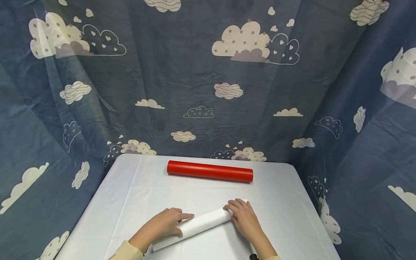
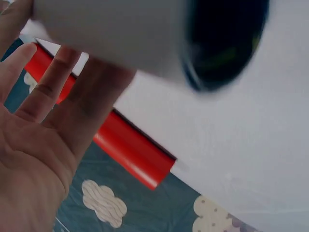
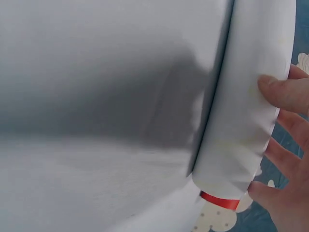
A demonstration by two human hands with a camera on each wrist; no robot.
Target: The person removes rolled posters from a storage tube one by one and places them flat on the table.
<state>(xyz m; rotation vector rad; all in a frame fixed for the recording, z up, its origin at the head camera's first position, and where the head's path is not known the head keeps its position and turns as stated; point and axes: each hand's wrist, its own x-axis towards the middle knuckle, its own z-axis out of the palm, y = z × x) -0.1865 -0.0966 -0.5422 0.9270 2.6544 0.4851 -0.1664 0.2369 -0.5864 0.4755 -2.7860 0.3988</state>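
White roll (image 1: pixel 208 220) — table (image 1: pixel 286 202) — cloud-print drapes (image 1: pixel 175 68)

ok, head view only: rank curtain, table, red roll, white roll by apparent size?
1. Curtain
2. Table
3. Red roll and white roll, unranked: look alike; white is nearer and partly covered.

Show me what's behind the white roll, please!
Behind the white roll, a red roll lies farther back on the table, then a cloud-patterned curtain. I can't see what the white roll itself covers.
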